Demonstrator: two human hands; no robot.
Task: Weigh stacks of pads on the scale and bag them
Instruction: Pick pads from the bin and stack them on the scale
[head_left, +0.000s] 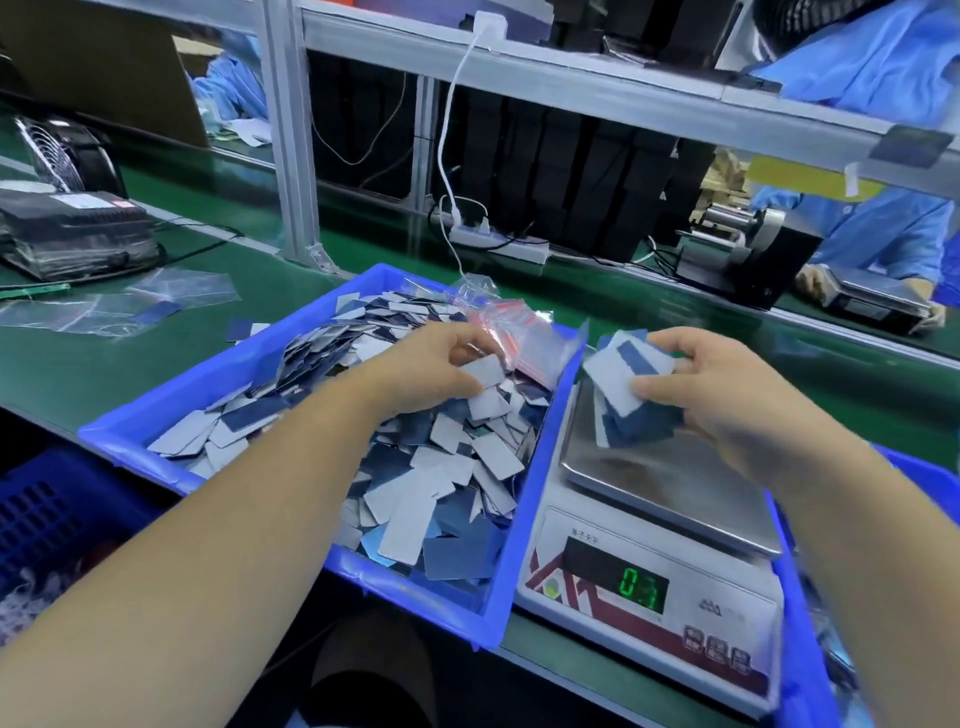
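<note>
We are pinching one white pad (483, 372) between the thumb and the curled fingers of our left hand (436, 371), just above the heap of loose pads (426, 467) which is filling the blue bin (291, 332). The fingers are closing together on this single pad, and the hand is hovering over the far part of the heap, beside a bundle of small clear bags with red strips (514, 327) lying at the bin's far corner.

With our right hand (727, 395) we are gripping a fanned stack of pads (623, 395), thumb on the near side and fingers curled over the far edge. The stack is hanging over the far part of the steel pan of the scale (660, 519); whether its lower edge is touching the pan, we cannot tell. The scale is standing just beside the bin, to its right, and its green display (641, 587) is showing blurred digits.

Some clear bags (119, 306) are lying on the green belt (62, 364) to the left of the bin. Across the belt, a person in a blue coat (893, 234) is working at another scale (878, 301).
</note>
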